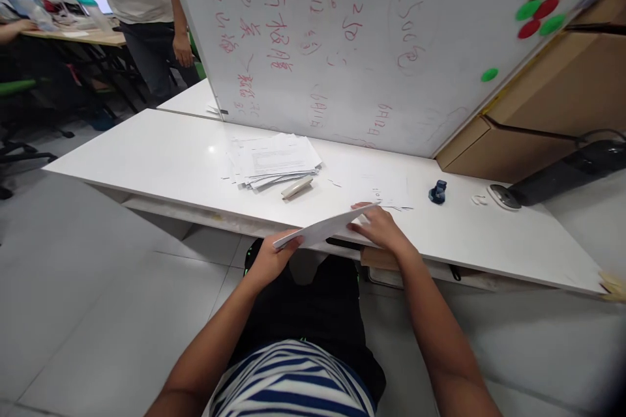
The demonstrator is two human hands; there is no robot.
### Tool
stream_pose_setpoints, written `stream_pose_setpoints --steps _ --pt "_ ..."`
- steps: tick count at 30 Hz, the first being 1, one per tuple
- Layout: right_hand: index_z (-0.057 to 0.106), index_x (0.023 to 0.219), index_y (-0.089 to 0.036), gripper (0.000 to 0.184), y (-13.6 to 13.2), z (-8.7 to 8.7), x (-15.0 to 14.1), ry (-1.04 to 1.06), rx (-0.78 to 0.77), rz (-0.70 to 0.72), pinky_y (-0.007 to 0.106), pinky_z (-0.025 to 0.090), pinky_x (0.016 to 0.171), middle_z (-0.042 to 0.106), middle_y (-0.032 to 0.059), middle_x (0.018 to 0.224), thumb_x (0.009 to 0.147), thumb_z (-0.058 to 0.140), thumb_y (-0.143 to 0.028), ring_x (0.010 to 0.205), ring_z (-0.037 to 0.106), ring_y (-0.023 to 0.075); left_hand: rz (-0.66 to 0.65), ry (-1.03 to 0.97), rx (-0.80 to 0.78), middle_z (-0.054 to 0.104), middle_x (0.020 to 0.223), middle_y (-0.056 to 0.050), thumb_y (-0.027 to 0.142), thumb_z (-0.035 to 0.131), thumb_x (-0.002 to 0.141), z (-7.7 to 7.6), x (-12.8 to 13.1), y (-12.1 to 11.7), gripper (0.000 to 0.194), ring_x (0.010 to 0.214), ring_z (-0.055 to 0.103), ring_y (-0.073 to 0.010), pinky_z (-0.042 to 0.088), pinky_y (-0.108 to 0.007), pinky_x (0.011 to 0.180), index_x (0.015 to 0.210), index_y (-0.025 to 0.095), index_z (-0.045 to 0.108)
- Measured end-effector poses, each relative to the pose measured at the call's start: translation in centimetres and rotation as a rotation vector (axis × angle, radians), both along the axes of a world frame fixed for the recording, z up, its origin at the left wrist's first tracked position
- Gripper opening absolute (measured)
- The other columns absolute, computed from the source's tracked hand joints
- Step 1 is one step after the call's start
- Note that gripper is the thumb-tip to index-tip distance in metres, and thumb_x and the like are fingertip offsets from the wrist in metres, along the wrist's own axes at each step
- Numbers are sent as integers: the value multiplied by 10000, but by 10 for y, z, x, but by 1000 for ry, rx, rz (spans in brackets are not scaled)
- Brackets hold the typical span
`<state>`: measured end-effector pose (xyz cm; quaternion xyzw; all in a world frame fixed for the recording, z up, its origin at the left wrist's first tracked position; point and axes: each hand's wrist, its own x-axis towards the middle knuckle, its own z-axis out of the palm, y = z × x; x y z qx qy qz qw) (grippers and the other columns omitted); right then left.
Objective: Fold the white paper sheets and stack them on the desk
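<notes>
I hold a thin sheaf of white paper [327,228] nearly edge-on over the front edge of the white table [161,163]. My left hand [270,259] grips its near left corner from below, fingers closed on it. My right hand [379,228] pinches its right end, close to a loose sheet [386,190] lying flat on the table. A fanned stack of printed papers [274,159] lies further back, with a pale cylindrical glue stick [297,187] beside it.
A whiteboard [342,32] with red writing and red and green magnets leans at the back. A small blue object [437,192] and a black desk lamp base [562,176] sit to the right. Another person [147,19] stands at far left by a desk.
</notes>
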<state>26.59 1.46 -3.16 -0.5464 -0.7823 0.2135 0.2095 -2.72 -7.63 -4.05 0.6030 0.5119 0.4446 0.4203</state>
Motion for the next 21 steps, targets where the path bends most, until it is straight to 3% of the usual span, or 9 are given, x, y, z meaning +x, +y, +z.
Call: stream_pose_setpoints --steps 4,7,11,14,17,19,21 --pt "605 1241 -227 512 32 -2 1 50 -83 -18 485 365 1061 560 102 1345 774 639 -433 1243 501 304 91 -60 -27 723 926 -28 430 617 854 -4 -3 -4 274 913 654 -237 532 -347 797 964 199 716" --pt "618 1223 -240 498 35 1 -2 185 -105 -67 499 356 1065 562 91 1345 741 656 -361 1248 499 308 203 -178 -38 710 1094 -41 443 658 821 -2 -1 2 355 1074 627 -258 517 -377 914 1083 206 685" --pt "623 1192 -286 434 -1 6 -5 593 -100 -119 490 356 1070 595 48 1309 791 625 -451 1240 516 283 158 -285 -212 712 1111 -70 464 696 785 8 -2 12 399 1083 635 -280 509 -420 952 1064 178 696" --pt "495 1340 -298 632 -41 6 -7 1008 -374 2 484 459 971 588 82 1324 820 496 -658 1177 574 280 16 -393 -345 698 1149 -86 458 720 768 18 -2 19 458 1087 636 -287 509 -438 956 1120 170 673" --pt "496 1337 -283 694 -71 1 -10 1068 -492 -10 445 495 934 597 96 1315 751 642 -623 1136 601 274 -95 -401 -416 693 1153 -106 459 718 770 28 5 24 486 1084 638 -292 509 -443 951 1145 156 653" --pt "566 1259 -259 608 -80 -5 -8 1028 -493 -150 434 506 924 650 91 1238 727 734 -502 1082 630 264 -167 -341 -448 695 1139 -124 475 703 779 33 14 27 483 1065 644 -299 516 -445 931 1122 139 655" --pt "631 1156 -226 519 -82 -11 -2 1022 -422 -308 447 509 918 703 85 1129 707 767 -449 1020 654 260 -224 -259 -384 679 1170 -121 494 660 811 36 22 33 484 1071 639 -292 516 -436 919 1151 151 634"
